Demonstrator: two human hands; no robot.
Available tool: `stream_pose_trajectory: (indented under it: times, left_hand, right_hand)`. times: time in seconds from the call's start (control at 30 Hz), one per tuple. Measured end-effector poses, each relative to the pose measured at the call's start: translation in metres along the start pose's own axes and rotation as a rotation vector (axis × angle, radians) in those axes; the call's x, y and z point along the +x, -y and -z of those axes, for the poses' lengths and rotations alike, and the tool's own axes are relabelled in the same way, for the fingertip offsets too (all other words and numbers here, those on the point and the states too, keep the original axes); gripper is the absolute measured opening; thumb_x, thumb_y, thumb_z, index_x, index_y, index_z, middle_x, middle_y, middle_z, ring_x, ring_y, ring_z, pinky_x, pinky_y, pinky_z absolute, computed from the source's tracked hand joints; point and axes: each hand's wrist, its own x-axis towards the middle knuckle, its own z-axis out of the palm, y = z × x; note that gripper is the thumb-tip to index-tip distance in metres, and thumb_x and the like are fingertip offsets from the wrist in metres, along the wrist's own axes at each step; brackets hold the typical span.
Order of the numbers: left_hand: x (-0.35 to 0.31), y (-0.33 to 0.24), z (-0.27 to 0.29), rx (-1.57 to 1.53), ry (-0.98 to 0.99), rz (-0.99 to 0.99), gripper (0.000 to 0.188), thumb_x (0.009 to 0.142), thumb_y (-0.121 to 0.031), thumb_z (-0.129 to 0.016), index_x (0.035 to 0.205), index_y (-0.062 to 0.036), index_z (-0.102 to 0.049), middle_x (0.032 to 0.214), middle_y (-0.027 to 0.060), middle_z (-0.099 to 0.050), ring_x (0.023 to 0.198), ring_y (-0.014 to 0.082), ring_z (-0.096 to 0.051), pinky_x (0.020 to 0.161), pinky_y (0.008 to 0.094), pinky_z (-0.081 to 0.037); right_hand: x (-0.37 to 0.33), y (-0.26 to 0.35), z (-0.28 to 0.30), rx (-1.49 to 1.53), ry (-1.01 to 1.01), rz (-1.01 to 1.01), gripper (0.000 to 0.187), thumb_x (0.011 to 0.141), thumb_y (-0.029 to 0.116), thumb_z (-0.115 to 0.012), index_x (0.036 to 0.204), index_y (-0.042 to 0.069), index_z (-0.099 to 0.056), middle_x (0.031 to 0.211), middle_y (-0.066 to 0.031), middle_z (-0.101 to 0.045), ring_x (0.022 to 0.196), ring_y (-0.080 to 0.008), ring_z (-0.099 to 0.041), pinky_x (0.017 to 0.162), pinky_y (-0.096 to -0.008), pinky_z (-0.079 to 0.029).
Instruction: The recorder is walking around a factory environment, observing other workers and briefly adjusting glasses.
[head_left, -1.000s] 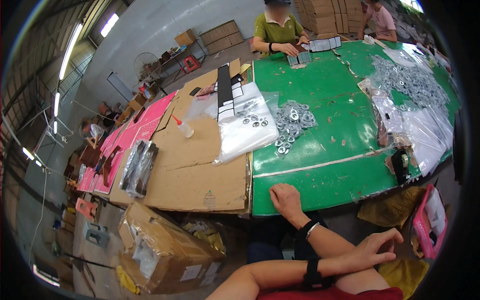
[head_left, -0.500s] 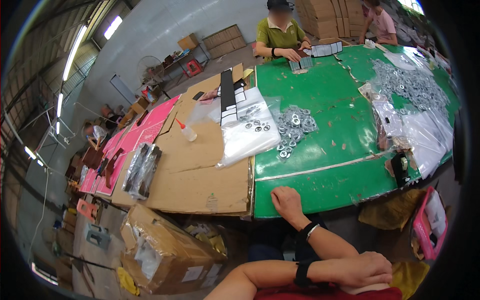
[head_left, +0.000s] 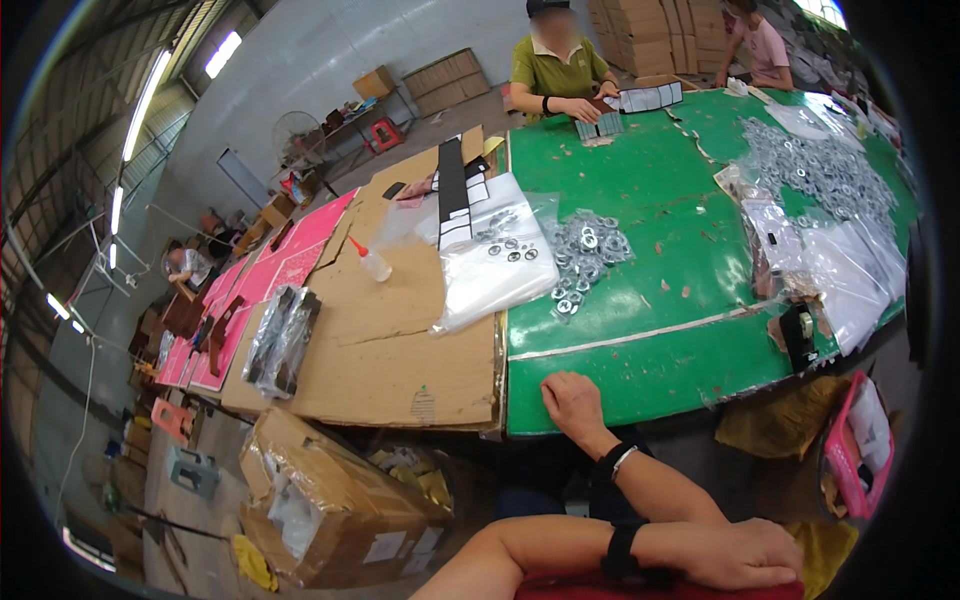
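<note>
My forearms cross at the lower edge of the head view. My right hand [head_left: 575,408] rests on the near edge of the green tabletop [head_left: 620,375]. Its fingers are folded in, and nothing shows in them. A dark band and a light bracelet circle that wrist. Coming from the lower left, my left arm lies across the right one, with a black band [head_left: 622,549] at its wrist. My left hand [head_left: 745,556] lies flat by my right elbow, holding nothing visible. Farther up the table is a pile of metal rings [head_left: 592,250], beside clear plastic bags [head_left: 495,285].
Cardboard [head_left: 350,345] covers the table's left part, with a red-tipped bottle [head_left: 372,262] and wrapped dark pieces [head_left: 282,340] on it. A larger ring pile [head_left: 820,170] lies far right. Across the table a person [head_left: 560,75] handles small strips. A carton [head_left: 330,500] stands below left.
My left hand has shifted slightly right and flattened out. My right hand stays in place. The view has moved very slightly.
</note>
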Motion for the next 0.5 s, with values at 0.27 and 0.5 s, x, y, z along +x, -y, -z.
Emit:
stream_pose_trajectory:
  times: [0.27,0.5]
  left_hand:
    - [-0.01,-0.009,0.005,0.018,0.01,-0.04,0.046,0.11,-0.036,-0.043,0.118,0.0004,-0.07,0.116,0.0214,-0.071,0.11,0.0375,-0.065,0.09,0.0461,-0.051]
    - [-0.021,-0.016,0.012,0.038,0.03,-0.022,0.044,0.11,-0.035,-0.045,0.125,0.0002,-0.067,0.12,0.0212,-0.07,0.115,0.0391,-0.064,0.096,0.0449,-0.051]
  right_hand:
    - [-0.002,0.0,0.0,0.012,0.002,-0.012,0.007,0.09,0.017,-0.066,0.088,0.01,-0.063,0.082,-0.0088,-0.062,0.081,-0.0306,-0.063,0.074,-0.0443,-0.048]
    - [-0.001,0.0,-0.001,0.018,-0.003,-0.017,0.008,0.09,0.017,-0.066,0.087,0.01,-0.063,0.082,-0.0095,-0.063,0.082,-0.0308,-0.063,0.075,-0.0445,-0.048]
